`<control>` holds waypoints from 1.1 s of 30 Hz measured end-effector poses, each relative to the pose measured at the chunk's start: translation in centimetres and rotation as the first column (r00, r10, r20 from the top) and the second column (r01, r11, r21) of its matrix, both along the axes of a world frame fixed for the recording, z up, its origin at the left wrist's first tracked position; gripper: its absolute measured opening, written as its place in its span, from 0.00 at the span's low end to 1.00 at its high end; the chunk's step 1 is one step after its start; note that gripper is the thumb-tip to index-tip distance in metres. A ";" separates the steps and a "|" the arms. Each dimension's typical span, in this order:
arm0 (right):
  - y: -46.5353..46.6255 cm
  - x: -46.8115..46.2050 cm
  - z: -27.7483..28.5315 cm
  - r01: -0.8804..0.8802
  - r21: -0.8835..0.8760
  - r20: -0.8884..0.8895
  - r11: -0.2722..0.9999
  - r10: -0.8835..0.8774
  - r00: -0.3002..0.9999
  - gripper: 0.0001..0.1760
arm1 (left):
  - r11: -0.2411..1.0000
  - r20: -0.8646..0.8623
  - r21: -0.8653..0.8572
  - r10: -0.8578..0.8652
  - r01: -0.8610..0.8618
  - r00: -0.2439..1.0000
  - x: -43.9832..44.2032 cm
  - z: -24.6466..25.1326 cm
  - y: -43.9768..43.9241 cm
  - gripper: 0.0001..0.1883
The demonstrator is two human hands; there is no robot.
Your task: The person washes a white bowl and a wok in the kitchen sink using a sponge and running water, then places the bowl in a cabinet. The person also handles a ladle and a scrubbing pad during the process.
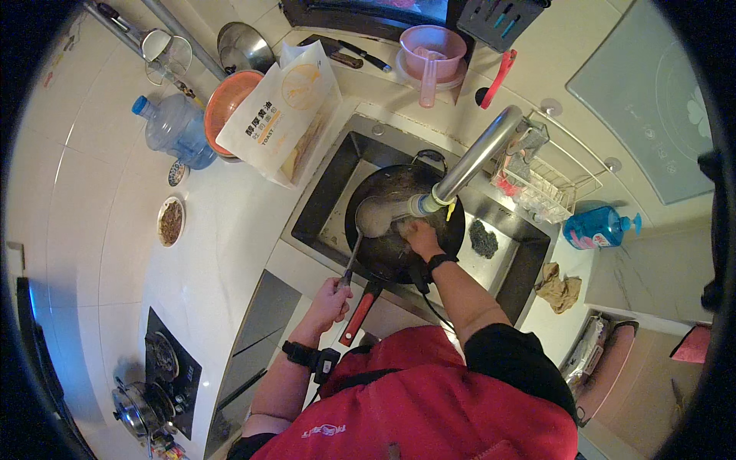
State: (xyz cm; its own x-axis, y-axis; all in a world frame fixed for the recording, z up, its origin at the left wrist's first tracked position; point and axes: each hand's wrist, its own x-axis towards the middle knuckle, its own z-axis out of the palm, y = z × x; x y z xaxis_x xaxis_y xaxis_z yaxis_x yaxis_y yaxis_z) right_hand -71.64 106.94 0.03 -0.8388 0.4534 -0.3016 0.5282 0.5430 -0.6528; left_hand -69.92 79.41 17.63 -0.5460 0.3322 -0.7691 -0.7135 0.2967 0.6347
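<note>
A black wok rests in the sink, its red and black handle reaching over the front edge. My left hand grips the handle of a metal ladle, whose round head is inside the wok. Down in the wok, close to the ladle head, my right hand has its fingers bent; whether they hold something is blurred. Just above them is the mouth of a metal faucet, seemingly with water coming out. A dark scouring pad lies on the sink floor to the right.
A bread bag, an orange basin and a water jug crowd the left counter. Behind the sink are knives and a pink bowl. A wire rack, soap bottle and brown cloth stand right.
</note>
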 end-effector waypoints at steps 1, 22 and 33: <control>-0.2 -0.1 0.9 -0.062 -0.081 -0.155 0.995 0.049 0.987 0.12 | 1.000 0.023 0.004 0.017 -0.017 1.000 0.0 0.0 0.3 0.11; -2.2 0.3 4.0 -0.515 0.229 -0.335 0.826 0.563 0.755 0.31 | 0.971 0.040 0.149 -0.196 0.188 0.980 0.2 2.7 2.1 0.05; -3.7 1.3 2.7 -0.401 0.436 -0.250 0.805 0.537 0.806 0.33 | 0.949 0.097 0.193 -0.270 0.248 0.958 -1.2 0.7 -0.9 0.06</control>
